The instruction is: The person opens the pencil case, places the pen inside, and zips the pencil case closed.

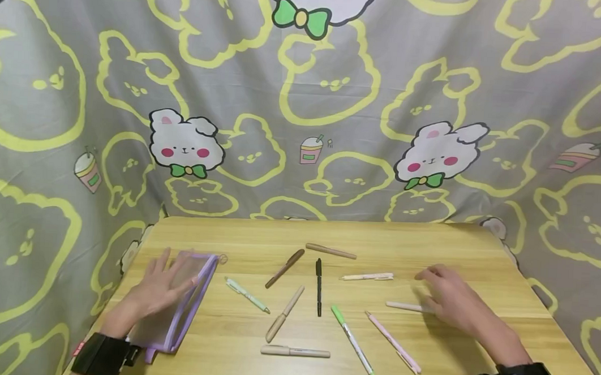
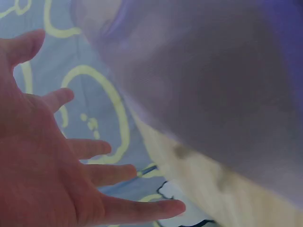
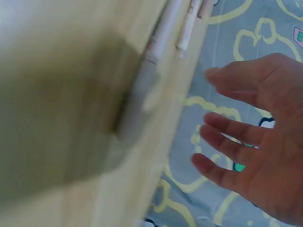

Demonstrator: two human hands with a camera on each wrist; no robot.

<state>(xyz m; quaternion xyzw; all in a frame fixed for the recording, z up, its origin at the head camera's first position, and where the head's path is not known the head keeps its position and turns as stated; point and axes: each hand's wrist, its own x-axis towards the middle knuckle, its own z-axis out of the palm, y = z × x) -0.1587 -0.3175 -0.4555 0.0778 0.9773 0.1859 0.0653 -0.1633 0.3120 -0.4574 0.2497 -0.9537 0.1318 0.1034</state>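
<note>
My left hand point(image 1: 153, 291) is spread with straight fingers over a zipped mesh pencil case point(image 1: 156, 328) with purple edging, at the table's left side. In the left wrist view, the palm and fingers hold nothing and appear apart from the grey mesh point(image 2: 203, 75). On the right, my right hand point(image 1: 455, 303) hovers with loosely bent fingers by a pale beige pen point(image 1: 402, 306), whose right end it hides in the head view. The right wrist view shows that pen point(image 3: 142, 87) lying on the tabletop, separate from the hand, and nothing in the fingers.
Between the hands lie several scattered pens, among them a black pen point(image 1: 318, 287), a green-and-white pen point(image 1: 352, 341), a pink pen point(image 1: 393, 343), a mint pen point(image 1: 247, 294) and a brown pen point(image 1: 285, 269). Patterned grey cloth point(image 1: 264, 95) hangs around the wooden table point(image 1: 247, 233).
</note>
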